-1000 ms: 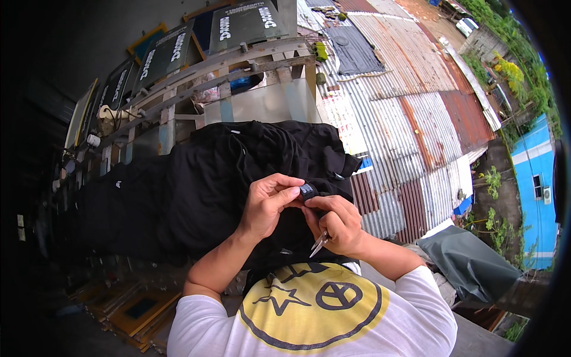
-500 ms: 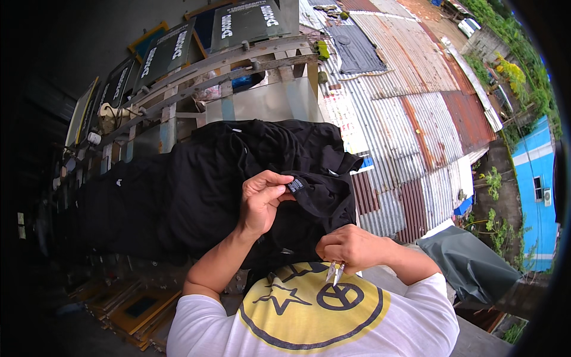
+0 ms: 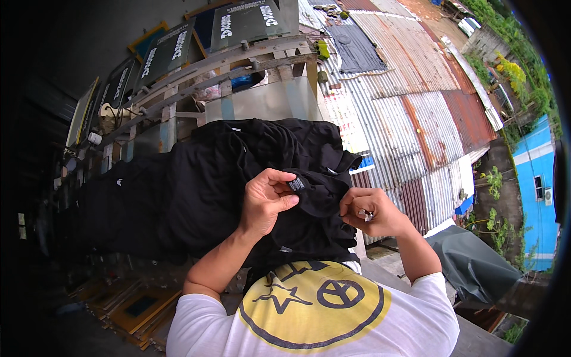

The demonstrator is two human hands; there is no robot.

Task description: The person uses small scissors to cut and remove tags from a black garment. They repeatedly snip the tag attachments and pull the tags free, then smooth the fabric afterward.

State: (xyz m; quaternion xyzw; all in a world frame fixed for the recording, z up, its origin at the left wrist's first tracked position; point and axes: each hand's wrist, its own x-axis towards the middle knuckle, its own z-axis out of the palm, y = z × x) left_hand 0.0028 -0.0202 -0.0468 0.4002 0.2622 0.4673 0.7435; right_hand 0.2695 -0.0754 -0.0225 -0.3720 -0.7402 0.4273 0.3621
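Note:
Black shirts lie in a heap on the bench in front of me. My left hand pinches a piece of black shirt cloth beside a small dark label with pale print. To the right, my right hand is closed around small metal thread snips, whose ends poke out between the fingers. Its thumb and forefinger are at the right edge of the same shirt; whether they grip the cloth I cannot tell. Most of the snips is hidden in the palm.
Metal rails run behind the heap, with dark printing screens leaning beyond. Wooden frames lie low at the left. On the right, past the bench, are corrugated roofs below and a dark green tarp.
My right hand has moved up and away from my chest to the shirt's right edge, turning the snips' blades out of plain sight. My left hand keeps its pinch, shifting slightly.

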